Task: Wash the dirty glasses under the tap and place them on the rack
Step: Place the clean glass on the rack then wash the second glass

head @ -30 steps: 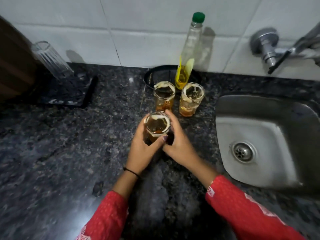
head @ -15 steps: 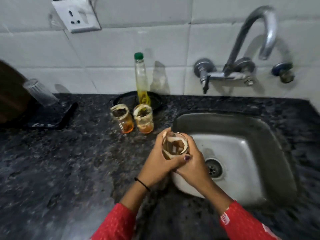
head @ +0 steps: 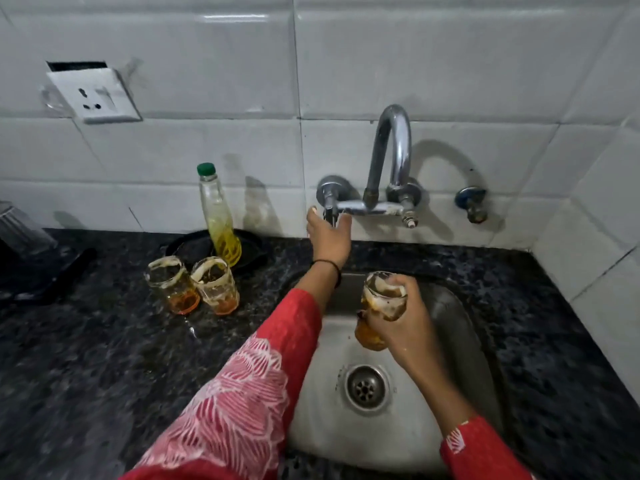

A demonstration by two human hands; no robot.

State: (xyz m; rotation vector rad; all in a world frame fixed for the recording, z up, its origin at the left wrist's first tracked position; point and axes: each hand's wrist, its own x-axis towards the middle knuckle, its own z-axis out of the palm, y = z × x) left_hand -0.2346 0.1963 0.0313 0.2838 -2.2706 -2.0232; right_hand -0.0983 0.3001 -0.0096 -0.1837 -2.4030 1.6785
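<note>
White tiled wall [head: 207, 46] ahead of me.
A white socket [head: 93, 95] sits askew on it; my dark speckled stone table [head: 86, 358] runs below.

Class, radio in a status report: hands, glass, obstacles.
Left hand at chrome tap lever, grip unclear. Right hand grips dirty clear glass over steel sink. No stream visible, nothing blocking.

Four glasses [head: 172, 284] [head: 215, 285] [head: 379, 303] [head: 19, 228], one bottle [head: 218, 216], one tap [head: 391, 157]

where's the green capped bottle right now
In the head view, the green-capped bottle stands on the black plate against the tiled wall, left of the tap, just behind the two dirty glasses.
</note>
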